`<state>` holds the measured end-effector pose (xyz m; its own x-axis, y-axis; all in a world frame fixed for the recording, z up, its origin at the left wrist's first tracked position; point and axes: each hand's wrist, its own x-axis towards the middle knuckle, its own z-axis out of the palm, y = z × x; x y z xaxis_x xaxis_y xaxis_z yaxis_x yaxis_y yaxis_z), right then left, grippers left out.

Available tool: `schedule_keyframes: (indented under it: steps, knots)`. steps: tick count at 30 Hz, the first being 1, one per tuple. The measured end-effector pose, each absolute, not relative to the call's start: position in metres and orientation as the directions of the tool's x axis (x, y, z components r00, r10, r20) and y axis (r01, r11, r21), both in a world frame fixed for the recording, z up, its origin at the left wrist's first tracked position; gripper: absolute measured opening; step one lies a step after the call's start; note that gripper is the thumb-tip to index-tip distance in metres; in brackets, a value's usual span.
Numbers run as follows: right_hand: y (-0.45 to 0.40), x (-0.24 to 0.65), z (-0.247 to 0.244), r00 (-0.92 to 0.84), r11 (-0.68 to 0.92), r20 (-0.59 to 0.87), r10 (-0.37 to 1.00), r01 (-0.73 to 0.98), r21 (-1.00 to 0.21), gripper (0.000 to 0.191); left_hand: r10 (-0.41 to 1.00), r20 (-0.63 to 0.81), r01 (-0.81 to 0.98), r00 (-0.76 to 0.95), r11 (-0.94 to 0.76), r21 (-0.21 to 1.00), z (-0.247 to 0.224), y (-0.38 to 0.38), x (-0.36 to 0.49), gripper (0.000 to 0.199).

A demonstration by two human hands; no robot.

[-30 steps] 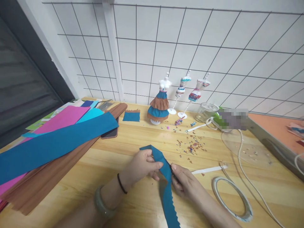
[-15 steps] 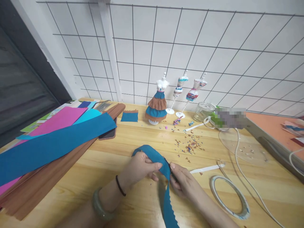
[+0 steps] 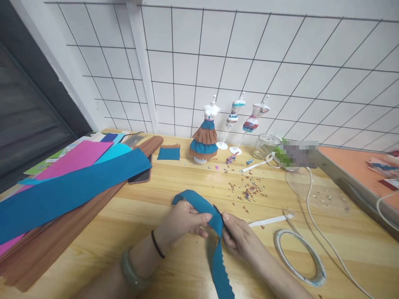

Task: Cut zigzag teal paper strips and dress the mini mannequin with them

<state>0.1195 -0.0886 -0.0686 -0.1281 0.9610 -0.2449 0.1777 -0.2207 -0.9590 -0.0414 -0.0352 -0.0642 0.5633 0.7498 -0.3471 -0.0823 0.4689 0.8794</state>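
My left hand (image 3: 187,220) pinches a long blue crepe paper strip (image 3: 198,201) between thumb and fingers. The strip curls over behind that hand and hangs down toward me, its lower length edged with small zigzag notches. In my right hand (image 3: 238,234) is a pair of dark scissors (image 3: 220,212), fingers closed round the handles, which are mostly hidden. The blades lie at the strip's edge just right of my left thumb. Farther back stands a white mini mannequin (image 3: 212,110) in a tiered blue and brown paper skirt (image 3: 204,141).
Two more mini mannequins (image 3: 252,122) stand by a glass jar (image 3: 266,145). Brown and blue paper scraps (image 3: 249,193) litter the table. A tape roll (image 3: 277,241) and white cable (image 3: 321,236) lie right. Coloured paper sheets (image 3: 81,160) and a phone (image 3: 140,178) lie left.
The view has shifted slightly. The scissor blades show a little more at the strip's edge, and the hanging end has swung slightly. Both hands keep their hold.
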Motion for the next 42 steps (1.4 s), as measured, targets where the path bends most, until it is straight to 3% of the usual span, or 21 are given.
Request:
schedule_keyframes:
  steps: [10,14,19,23,27,42]
  knots:
    - [-0.0868,0.1227,-0.0721,-0.080,-0.273,-0.278,0.957,0.070,-0.959,0.049,0.739,-0.342,-0.055,0.580,0.455,0.889,-0.0633,-0.0320,-0.0448,0.032]
    - [-0.0878,0.1226,-0.0725,-0.167,-0.242,-0.264,0.950,0.142,-0.960,0.035,0.752,-0.343,-0.064,0.563,0.453,0.889,-0.0630,-0.0300,-0.0450,0.031]
    - [-0.0895,0.1204,-0.0728,-0.156,-0.235,-0.264,0.952,0.180,-0.955,0.031,0.750,-0.336,-0.107,0.570,0.474,0.874,-0.0606,-0.0295,-0.0447,0.034]
    - [-0.0904,0.1200,-0.0751,-0.192,-0.235,-0.257,0.947,0.129,-0.963,0.034,0.735,-0.354,-0.118,0.578,0.505,0.855,-0.0579,-0.0300,-0.0450,0.032]
    - [-0.0908,0.1228,-0.0764,-0.229,-0.372,-0.365,0.903,0.010,-0.928,0.044,0.752,-0.320,-0.127,0.576,0.468,0.874,-0.0563,-0.0306,-0.0449,0.029]
    - [-0.0922,0.1258,-0.0761,-0.315,-0.357,-0.365,0.876,0.085,-0.930,0.041,0.725,-0.282,-0.051,0.629,0.401,0.915,-0.0601,-0.0317,-0.0438,0.032]
